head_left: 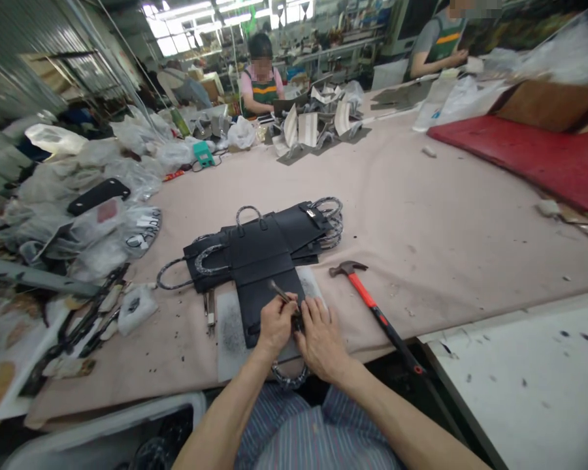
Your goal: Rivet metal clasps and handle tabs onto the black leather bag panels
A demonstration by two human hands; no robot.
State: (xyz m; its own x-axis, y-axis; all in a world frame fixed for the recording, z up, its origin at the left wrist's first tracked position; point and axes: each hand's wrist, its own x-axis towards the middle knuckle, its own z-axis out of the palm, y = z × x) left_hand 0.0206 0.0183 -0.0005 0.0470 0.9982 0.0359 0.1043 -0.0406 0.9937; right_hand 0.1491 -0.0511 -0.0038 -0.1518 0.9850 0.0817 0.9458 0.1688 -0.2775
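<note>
A black bag panel with braided grey-and-black handles lies across the table edge nearest me, partly on a pale board. My left hand is closed around a slim metal tool, whose upper end sticks out; its lower end is hidden between my hands. My right hand rests on the panel with fingers stretched forward, its thumb close to the tool. One handle hangs toward my lap below my hands. More black panels with handles are stacked just beyond.
A claw hammer with a red-and-black handle lies to my right. Tweezers lie left of the board. Plastic bags heap at the left, grey pieces at the back. A red board is far right. Two people work across the table.
</note>
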